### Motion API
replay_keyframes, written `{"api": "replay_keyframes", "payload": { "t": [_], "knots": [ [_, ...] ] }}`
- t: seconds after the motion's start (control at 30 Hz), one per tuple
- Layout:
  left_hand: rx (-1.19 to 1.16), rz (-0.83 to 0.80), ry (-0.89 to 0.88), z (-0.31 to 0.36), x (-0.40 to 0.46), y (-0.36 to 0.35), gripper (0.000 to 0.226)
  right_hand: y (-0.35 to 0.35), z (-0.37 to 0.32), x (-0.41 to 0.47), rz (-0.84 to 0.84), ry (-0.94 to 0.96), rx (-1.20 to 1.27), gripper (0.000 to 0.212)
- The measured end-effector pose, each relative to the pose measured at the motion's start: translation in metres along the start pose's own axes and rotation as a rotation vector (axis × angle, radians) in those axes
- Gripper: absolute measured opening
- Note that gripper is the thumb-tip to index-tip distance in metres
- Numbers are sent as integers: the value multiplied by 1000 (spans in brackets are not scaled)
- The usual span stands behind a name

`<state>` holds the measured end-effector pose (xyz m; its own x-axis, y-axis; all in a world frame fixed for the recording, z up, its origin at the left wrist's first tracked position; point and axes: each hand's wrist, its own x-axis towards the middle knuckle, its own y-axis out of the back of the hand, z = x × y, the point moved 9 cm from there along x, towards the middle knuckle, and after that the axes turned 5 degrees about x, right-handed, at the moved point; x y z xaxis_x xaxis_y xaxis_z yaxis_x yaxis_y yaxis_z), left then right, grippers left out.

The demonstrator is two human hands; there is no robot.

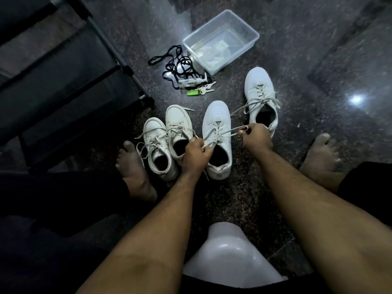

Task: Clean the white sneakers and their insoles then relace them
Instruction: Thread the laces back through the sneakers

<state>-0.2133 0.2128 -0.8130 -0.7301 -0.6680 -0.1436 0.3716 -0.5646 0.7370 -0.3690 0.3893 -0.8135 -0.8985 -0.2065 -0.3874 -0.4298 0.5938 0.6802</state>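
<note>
Laces [222, 134] on the middle sneaker [217, 141] are flat, soft and limp, so they should handle with almost no weight and slide easily through the eyelets when drawn along their own line. The left hand [196, 153] pinches a strand just above the shoe's opening; the right hand [256, 136] grips a loop pulled taut to the side, fingers curled round it. The shoe itself looks light and fairly stiff in the sole, likely to skid on the polished stone floor [297, 60] unless one hand steadies it by the collar. It stands between a second pair of white sneakers [167, 141] on its left and its mate [261, 98] farther out on the right. Beyond lie a clear plastic tub [250, 31] holding water, black laces [178, 66] and keys [204, 89].
</note>
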Motion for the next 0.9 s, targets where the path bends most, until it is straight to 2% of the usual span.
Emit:
{"api": "replay_keyframes", "payload": {
  "t": [0.27,0.53,0.63,0.8,0.9],
  "knots": [
    [141,-71,31,-4,3,-7,26,7,-5,-6,57,-25,-57,21],
    [144,-153,90,-2,0,-9,26,22,-12,-11,143,9,-252,24],
    [144,-180,99,2,-1,-8,15,26,-13,-11,169,-4,-290,24],
    [187,-204,131,-2,0,-9,12,32,-9,-14,210,-48,-319,24],
    [189,-210,155,-3,-1,-8,20,31,-8,-15,205,-54,-325,24]
  ]
}}
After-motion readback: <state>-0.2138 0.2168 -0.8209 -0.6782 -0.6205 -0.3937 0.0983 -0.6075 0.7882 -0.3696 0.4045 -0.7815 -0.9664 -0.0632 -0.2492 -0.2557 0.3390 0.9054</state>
